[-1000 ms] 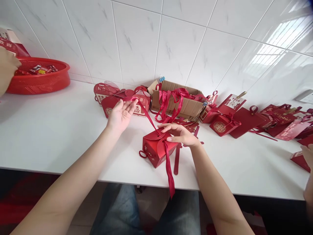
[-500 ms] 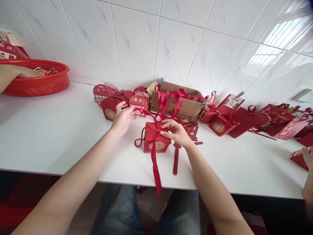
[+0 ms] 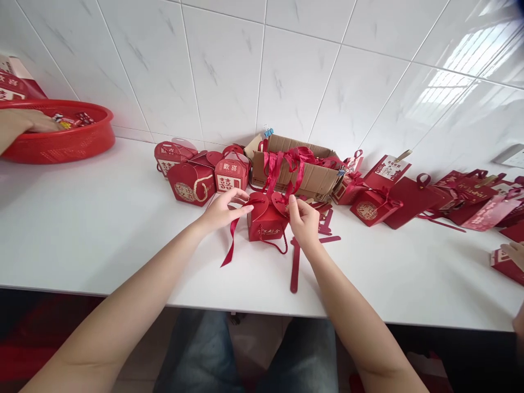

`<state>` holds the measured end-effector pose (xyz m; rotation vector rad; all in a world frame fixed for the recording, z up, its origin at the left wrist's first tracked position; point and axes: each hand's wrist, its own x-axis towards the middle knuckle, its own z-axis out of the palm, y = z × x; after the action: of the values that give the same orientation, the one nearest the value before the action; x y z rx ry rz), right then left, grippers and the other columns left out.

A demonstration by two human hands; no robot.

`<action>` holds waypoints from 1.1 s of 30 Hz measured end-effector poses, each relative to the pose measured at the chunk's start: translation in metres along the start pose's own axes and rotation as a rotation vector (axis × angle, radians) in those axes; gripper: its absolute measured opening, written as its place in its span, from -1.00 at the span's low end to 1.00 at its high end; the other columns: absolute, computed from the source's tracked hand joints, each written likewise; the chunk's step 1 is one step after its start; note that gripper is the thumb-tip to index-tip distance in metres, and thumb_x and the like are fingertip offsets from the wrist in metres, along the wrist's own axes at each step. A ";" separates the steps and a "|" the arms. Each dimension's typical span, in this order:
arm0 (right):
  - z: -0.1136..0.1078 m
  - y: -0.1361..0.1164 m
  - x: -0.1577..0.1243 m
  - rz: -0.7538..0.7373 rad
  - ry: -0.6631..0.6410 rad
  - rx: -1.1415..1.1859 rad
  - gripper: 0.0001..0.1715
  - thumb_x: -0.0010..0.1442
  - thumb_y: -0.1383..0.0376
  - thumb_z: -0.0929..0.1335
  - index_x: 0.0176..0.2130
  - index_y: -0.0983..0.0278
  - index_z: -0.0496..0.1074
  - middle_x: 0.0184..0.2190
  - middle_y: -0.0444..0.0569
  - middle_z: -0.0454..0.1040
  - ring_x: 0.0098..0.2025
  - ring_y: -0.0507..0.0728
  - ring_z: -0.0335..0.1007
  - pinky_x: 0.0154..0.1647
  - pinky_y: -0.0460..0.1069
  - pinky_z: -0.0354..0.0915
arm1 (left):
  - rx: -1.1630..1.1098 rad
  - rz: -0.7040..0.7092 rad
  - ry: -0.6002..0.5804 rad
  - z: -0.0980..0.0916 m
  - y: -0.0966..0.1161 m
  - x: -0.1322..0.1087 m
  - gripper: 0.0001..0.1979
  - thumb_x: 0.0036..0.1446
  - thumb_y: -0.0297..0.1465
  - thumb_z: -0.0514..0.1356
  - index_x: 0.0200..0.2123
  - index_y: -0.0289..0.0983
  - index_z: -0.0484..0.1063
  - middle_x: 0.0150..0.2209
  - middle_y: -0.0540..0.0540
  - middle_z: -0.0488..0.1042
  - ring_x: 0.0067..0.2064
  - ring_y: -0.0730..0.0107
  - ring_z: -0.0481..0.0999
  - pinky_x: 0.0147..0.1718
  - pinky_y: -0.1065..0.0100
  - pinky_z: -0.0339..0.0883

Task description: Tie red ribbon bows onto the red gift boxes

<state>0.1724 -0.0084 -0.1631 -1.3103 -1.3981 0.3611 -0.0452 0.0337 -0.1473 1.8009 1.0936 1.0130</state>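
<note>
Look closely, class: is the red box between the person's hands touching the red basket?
Apart. The head view plainly shows white tabletop between the red box and the red basket.

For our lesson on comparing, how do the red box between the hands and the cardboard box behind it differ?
The red box is smaller than the brown cardboard box. The red box has rounded flaps over its top; the cardboard box is open, ribbons draped over its side. Both rest on the table.
</note>
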 end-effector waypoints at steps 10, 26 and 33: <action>0.009 0.029 0.016 0.558 -0.237 0.348 -0.40 0.03 -0.23 0.30 -0.52 0.24 0.40 -0.59 -0.11 0.36 -0.63 -0.01 0.15 -0.62 -0.05 0.02 | -0.019 -0.278 -0.366 -0.020 0.000 -0.002 -0.57 -0.11 -0.13 0.35 -0.21 -0.22 0.41 -0.28 -0.09 0.55 -0.34 0.24 0.55 -0.33 0.28 0.39; 0.020 0.028 0.008 0.556 -0.362 0.771 -0.69 0.02 0.07 0.39 -0.25 0.18 0.45 -0.21 -0.14 0.50 -0.15 0.09 0.39 -0.17 -0.05 0.27 | 0.380 -0.267 -0.496 -0.055 -0.004 -0.045 -0.68 -0.11 -0.14 0.28 -0.42 -0.22 0.31 -0.46 0.03 0.32 -0.43 0.37 0.29 -0.44 0.41 0.16; 0.019 0.019 0.006 0.591 -0.445 0.860 -0.75 -0.03 0.17 0.34 -0.29 0.18 0.47 -0.27 -0.14 0.54 -0.17 0.11 0.39 -0.23 -0.06 0.25 | 0.286 -0.332 -0.397 -0.077 -0.010 -0.058 -0.69 -0.07 -0.13 0.27 -0.33 -0.23 0.48 -0.29 -0.08 0.49 -0.26 0.24 0.43 -0.33 0.38 0.28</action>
<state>0.1675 0.0114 -0.1816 -0.8929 -0.9553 1.5391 -0.1356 -0.0007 -0.1410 1.8538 1.2703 0.2952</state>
